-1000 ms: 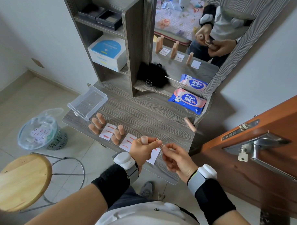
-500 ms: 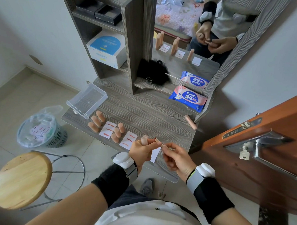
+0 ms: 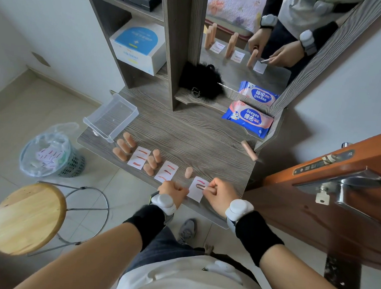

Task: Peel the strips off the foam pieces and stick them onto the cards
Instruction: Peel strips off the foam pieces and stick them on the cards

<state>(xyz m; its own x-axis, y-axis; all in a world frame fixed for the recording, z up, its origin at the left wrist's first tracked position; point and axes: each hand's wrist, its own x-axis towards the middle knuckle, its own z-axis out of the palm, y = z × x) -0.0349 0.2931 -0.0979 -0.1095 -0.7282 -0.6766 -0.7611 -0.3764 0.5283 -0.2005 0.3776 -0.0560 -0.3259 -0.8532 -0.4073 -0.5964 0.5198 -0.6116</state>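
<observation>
A grey wood-grain table [image 3: 185,131] fills the middle of the view, with a mirror [image 3: 273,82] propped at its back and a brown door [image 3: 312,213] to the right. A round wooden stool [image 3: 27,218] and a lined waste basket [image 3: 73,166] stand on the floor to the left. A clear plastic tray [image 3: 132,112] sits at the table's left end and a blue pack of wipes [image 3: 247,119] at the foot of the mirror.

Three white cards [image 3: 139,157] lie in a row along the near edge. The two to the left each carry three red strips. Foam pieces [image 3: 123,145] stand in threes beside them, one stands just beyond the nearest card [image 3: 195,193], and one lies near the right edge.

The left hand [image 3: 172,192] rests at the table edge just beside the nearest card. Its fingers are curled under, and I cannot tell whether they hold anything. The right hand [image 3: 221,196] pinches a strip [image 3: 202,186] between curled fingers and holds it down on that card, below a red strip already stuck there.
</observation>
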